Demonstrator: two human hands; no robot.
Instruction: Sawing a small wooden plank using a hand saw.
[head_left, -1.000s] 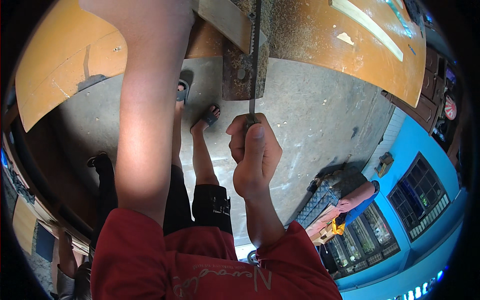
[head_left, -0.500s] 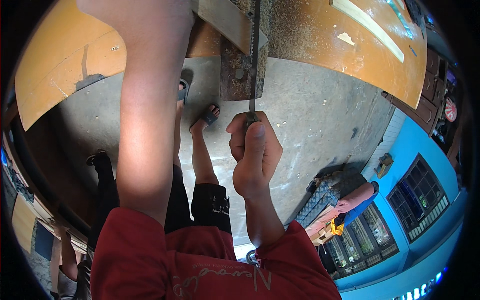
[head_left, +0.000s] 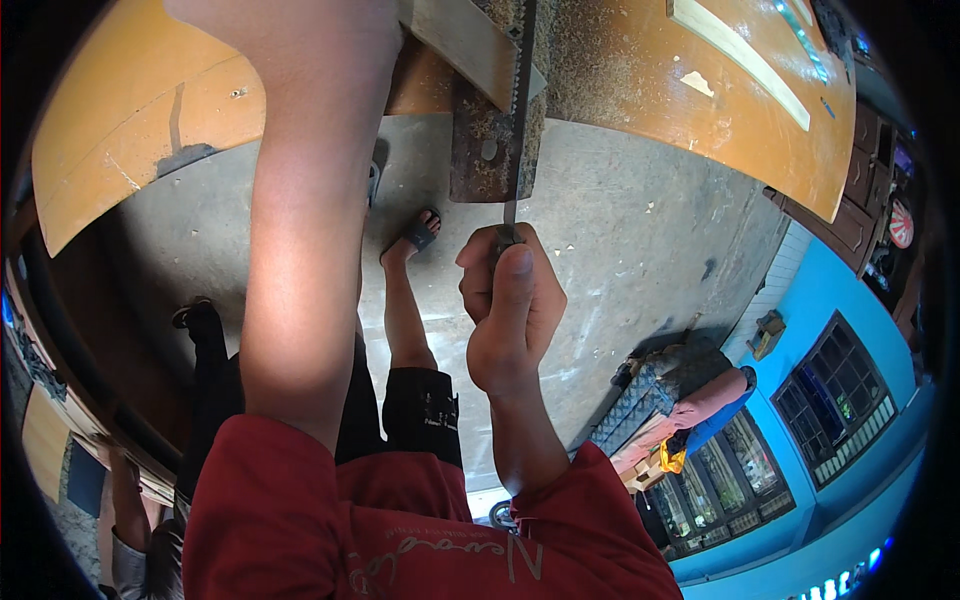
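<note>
A dark wooden cabinet [head_left: 848, 213] with drawers stands at the right; what the drawers hold is hidden, while one round red-and-white thing [head_left: 900, 222] sits beside them. The right hand [head_left: 508, 300] is wrapped around the handle of one saw [head_left: 522, 90], thumb along the top. The saw lies over one dark board [head_left: 475, 175] that juts past the near edge of the orange table [head_left: 625, 90]. Its long axis runs almost straight away from the person, toothed edge facing left, far end beyond the upper edge of view. Two pale wood strips show: one [head_left: 465, 45] slants under the blade, its corner emerging on the right; the other [head_left: 745, 60] lies well apart, farther right. The left hand [head_left: 285, 18] is cut off at the top, so its grip cannot be told.
</note>
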